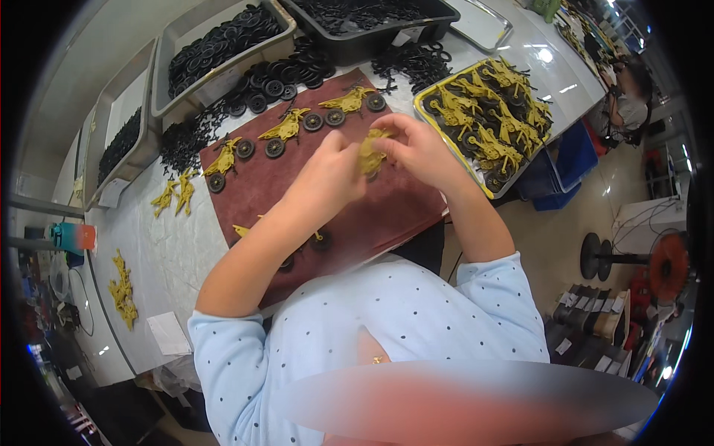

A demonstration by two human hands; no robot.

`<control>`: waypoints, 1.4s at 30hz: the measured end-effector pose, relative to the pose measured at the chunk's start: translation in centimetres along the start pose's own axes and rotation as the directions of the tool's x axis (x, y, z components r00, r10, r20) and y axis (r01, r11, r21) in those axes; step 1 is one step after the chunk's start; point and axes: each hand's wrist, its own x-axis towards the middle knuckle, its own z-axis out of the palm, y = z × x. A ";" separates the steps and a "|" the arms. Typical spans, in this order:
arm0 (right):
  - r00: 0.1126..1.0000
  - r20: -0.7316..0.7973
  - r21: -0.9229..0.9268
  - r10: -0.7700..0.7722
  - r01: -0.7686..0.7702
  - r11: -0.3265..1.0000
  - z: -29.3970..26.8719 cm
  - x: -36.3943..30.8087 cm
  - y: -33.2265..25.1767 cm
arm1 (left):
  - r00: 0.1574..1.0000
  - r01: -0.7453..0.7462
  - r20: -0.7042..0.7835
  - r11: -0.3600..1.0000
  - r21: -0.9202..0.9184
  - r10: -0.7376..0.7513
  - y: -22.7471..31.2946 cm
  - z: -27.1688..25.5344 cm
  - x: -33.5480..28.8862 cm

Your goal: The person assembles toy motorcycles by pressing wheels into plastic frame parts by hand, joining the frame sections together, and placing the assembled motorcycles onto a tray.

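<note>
Both hands meet over a dark red cloth (256, 175). My left hand (335, 167) is closed on a yellow toy motorcycle body (372, 151), which it partly hides. On the other side of it, my right hand (420, 145) curls its thumb and fingers round the same piece. Beyond the hands lies a row of yellow motorcycle bodies with black wheels beside them, among them one body (286, 125) and one wheel (312, 122). Nearer to me, another yellow body (240, 231) shows partly behind my left forearm.
A yellow-rimmed tray (428, 111) of motorcycles with wheels stands at the right. Bins of black parts, including a grey bin (223, 88) and a black bin (372, 41), line the back. Loose wheels (274, 88) and yellow bodies (121, 290) lie on the table. A person (632, 100) sits far right.
</note>
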 end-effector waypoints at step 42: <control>0.927 0.172 -0.615 -0.332 0.365 0.699 -2.5 -1.3 5.8 | 0.999 -0.013 0.046 0.953 0.303 -0.001 -3.8 7.5 3.8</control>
